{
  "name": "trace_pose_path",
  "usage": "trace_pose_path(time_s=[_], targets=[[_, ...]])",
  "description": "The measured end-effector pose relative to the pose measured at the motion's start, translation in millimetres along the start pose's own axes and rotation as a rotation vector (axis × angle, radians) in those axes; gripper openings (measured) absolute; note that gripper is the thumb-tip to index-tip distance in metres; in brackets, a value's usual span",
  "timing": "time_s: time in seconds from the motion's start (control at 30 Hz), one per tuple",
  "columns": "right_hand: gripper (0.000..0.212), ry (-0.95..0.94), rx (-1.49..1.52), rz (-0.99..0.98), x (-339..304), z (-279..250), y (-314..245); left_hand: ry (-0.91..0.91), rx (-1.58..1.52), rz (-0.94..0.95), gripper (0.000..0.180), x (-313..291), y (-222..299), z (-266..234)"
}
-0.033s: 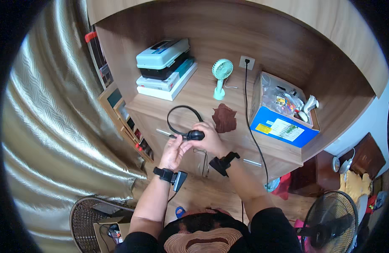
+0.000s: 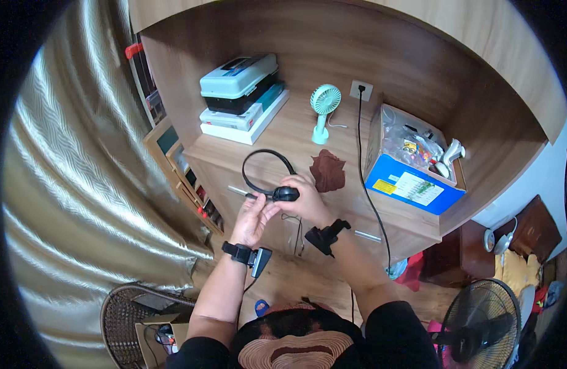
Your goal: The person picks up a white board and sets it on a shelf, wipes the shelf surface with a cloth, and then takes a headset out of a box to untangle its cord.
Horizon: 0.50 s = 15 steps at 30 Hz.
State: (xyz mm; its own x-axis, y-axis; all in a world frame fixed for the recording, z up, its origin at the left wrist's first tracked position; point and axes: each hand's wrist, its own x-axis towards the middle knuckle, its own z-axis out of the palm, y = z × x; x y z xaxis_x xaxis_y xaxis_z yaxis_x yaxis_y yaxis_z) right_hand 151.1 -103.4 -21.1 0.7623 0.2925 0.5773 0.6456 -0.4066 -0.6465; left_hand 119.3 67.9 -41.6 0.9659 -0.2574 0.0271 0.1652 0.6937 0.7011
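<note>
Both hands hold a black headset with a thin headband (image 2: 263,152), in front of the cabinet's shelf edge. My right hand (image 2: 309,200) wraps its fingers round the round black ear cup (image 2: 286,194). At the other end of the band, the fingertips of my left hand (image 2: 253,220) pinch a slim dark part, mostly covered by the fingers. The band arches up and away from me over the shelf. A thin dark cable (image 2: 299,237) hangs below the hands. Close beyond my right hand lies a crumpled brown cloth (image 2: 328,171).
A mint handheld fan (image 2: 325,114) stands on the shelf (image 2: 277,132). Stacked cases (image 2: 237,83) are at left, and an open blue box (image 2: 412,192) of bagged items is at right. A black cord (image 2: 369,200) runs down from the wall socket. A larger fan (image 2: 480,326) stands lower right.
</note>
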Motion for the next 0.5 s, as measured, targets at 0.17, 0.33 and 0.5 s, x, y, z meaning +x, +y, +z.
trace_pose_path(time_s=[0.17,0.33,0.5], targets=[[0.04,-0.163,0.434,0.107,14.4,-26.6,-28.3,-0.066,0.216,0.114,0.039,-13.8,0.1,-0.5],[0.042,-0.399,0.71,0.322,18.0,-52.2,-71.4,-0.134,0.431,0.063,0.061,-22.5,-21.2,29.3],[0.037,-0.476,0.846,0.439,14.4,-65.9,-91.3,-0.12,0.431,-0.072,0.014,-40.3,-22.5,8.1]])
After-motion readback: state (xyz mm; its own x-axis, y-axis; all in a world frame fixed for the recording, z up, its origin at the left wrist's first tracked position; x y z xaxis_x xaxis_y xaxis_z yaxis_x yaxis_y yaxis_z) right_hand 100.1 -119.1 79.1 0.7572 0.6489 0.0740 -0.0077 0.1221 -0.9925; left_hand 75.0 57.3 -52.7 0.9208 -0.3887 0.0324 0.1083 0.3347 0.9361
